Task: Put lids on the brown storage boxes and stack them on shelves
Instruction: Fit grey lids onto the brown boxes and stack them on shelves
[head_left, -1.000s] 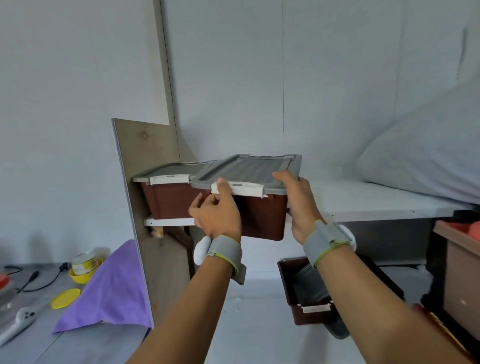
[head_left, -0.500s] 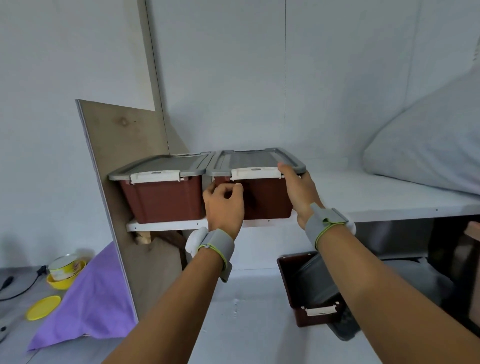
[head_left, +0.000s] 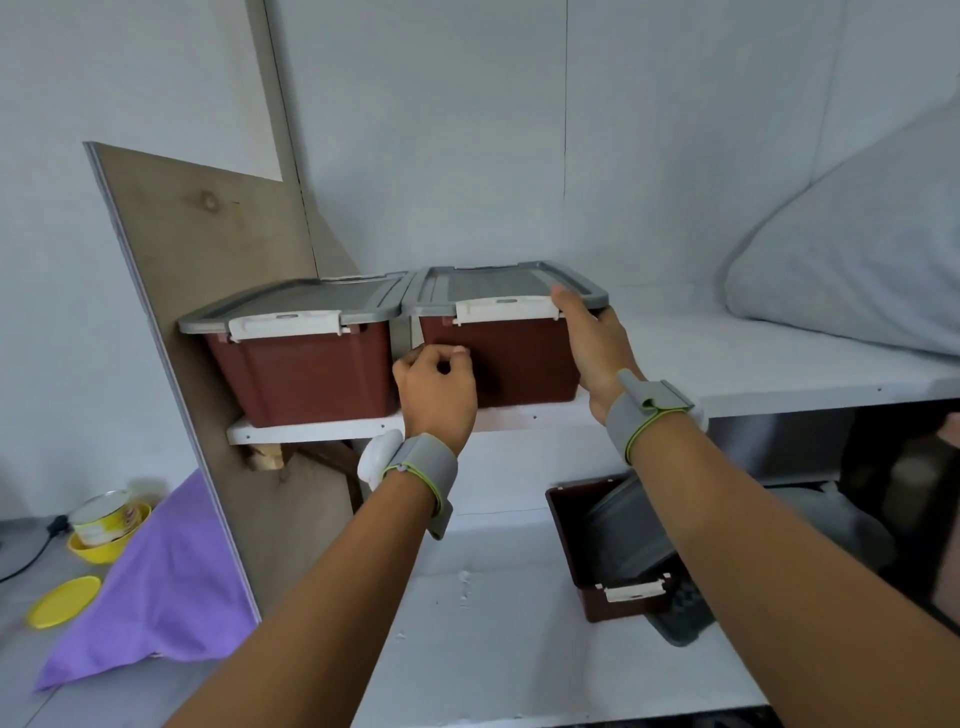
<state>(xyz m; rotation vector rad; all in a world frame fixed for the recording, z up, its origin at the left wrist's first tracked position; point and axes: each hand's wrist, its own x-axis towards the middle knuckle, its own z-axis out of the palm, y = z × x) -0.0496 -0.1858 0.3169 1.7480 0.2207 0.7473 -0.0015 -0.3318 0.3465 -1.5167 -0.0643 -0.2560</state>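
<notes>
- Brown and not yet closed, a third box (head_left: 569, 525) is sitting on the lower surface nearest the person. Its grey lid (head_left: 628, 530) is lying tilted inside, so I judge it is waiting its turn.
- The left hand (head_left: 439, 387) is hanging at the lower left front of the right-hand box (head_left: 514, 364). Its fingers are curled in on nothing I can make out, and it looks to be nudging with the knuckles.
- The right hand (head_left: 592, 345) is clasping that box's right end, thumb up on the lid's rim and fingers hidden round the side, probably steering it square.
- The right-hand box is standing lidded on the white shelf (head_left: 779, 364), tight beside the left-hand box (head_left: 301, 374). Their grey rims are meeting, which I take to be saving room.
- The plywood panel (head_left: 208, 260) is serving as an end stop for the left-hand box.
- A pale pillow (head_left: 857, 260) is lying farther along the shelf, well apart.
</notes>
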